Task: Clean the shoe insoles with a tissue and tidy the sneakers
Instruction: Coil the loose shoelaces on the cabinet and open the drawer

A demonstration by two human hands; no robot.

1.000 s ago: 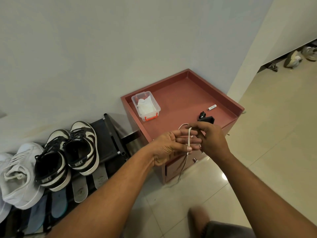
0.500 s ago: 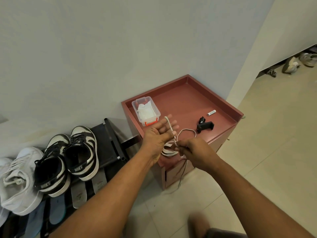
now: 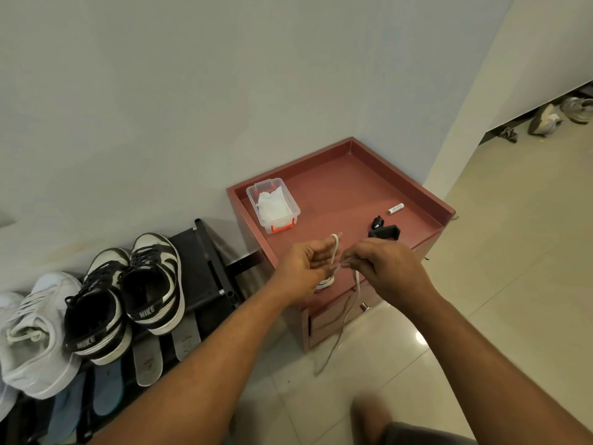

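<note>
Shoelace (image 3: 335,248) winding moved on: since half a second before, the right hand (image 3: 382,268) had come up from below to just beside the left hand (image 3: 303,268), pinching the lace, while the left's curled fingers gripped the coil over the red cabinet's (image 3: 417,191) front edge. Judged as lace tidying, nearly wound. The loop stood roughly upright, and the free tail hung lengthwise down toward the floor.

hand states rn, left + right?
Left hand: holds white shoelace, looped round its fingers.
Right hand: pinches the same lace.
</note>
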